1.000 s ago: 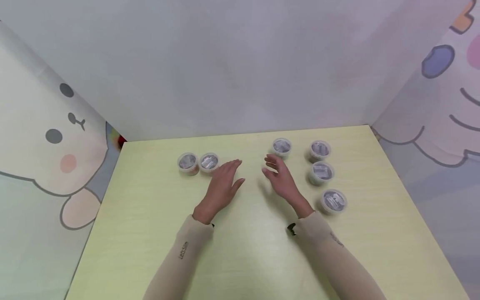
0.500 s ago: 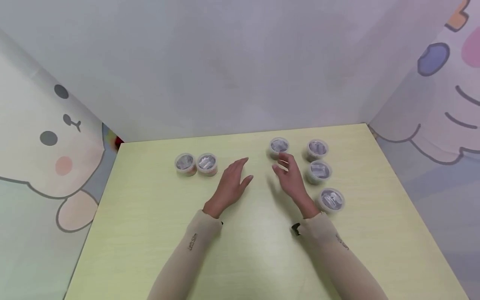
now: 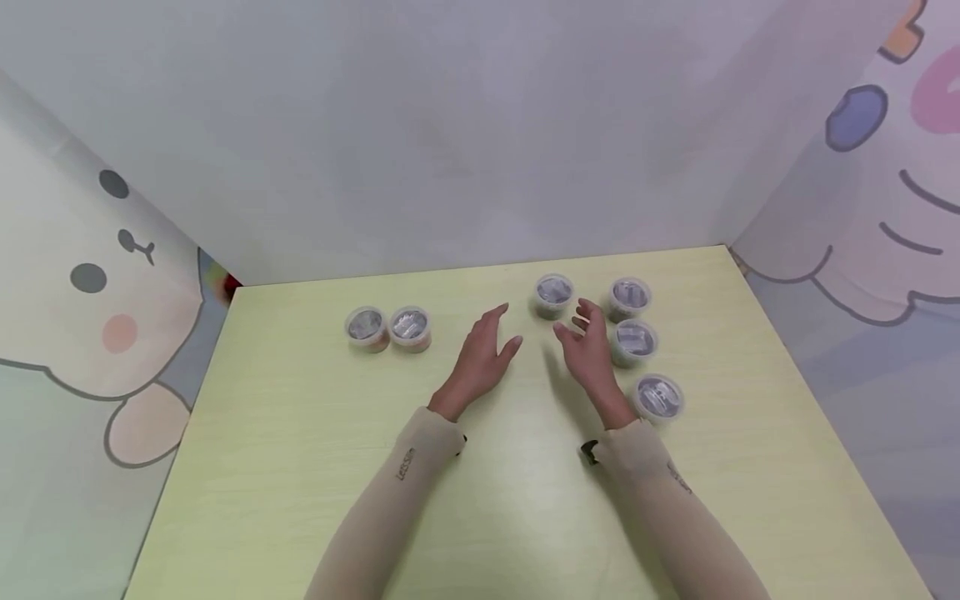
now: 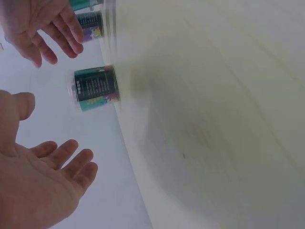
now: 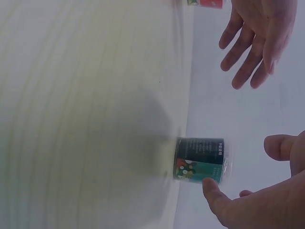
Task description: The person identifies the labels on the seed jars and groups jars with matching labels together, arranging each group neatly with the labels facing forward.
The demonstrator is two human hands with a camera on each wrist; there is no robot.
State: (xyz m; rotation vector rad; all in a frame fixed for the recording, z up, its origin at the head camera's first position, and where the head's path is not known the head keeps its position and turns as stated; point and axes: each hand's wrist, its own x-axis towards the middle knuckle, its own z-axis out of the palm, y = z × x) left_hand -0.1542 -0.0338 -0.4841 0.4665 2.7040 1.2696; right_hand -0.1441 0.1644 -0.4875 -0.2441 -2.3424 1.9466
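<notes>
My left hand (image 3: 477, 362) hovers over the middle of the table, fingers straight and thumb apart, holding nothing. To its right, my right hand (image 3: 588, 358) is held with relaxed, slightly bent fingers and nothing in its grasp. Just beyond the right hand stands a small clear-lidded tub (image 3: 553, 297). In the right wrist view that labelled tub (image 5: 199, 160) appears behind my fingertips, and I cannot tell whether they touch. Three more tubs line the right: a back one (image 3: 628, 298), a middle one (image 3: 633, 342) and a front one (image 3: 658, 398).
Two tubs with reddish sides stand side by side at the left, one outer (image 3: 366, 327) and one inner (image 3: 410, 327). The pale yellow table (image 3: 285, 467) meets a plain back wall (image 3: 450, 150). Side curtains carry cartoon animals.
Both hands have shifted right, the left one away from the two left tubs and the right one closer to the right-hand tubs. The tubs stay where they stood; the head view has turned slightly.
</notes>
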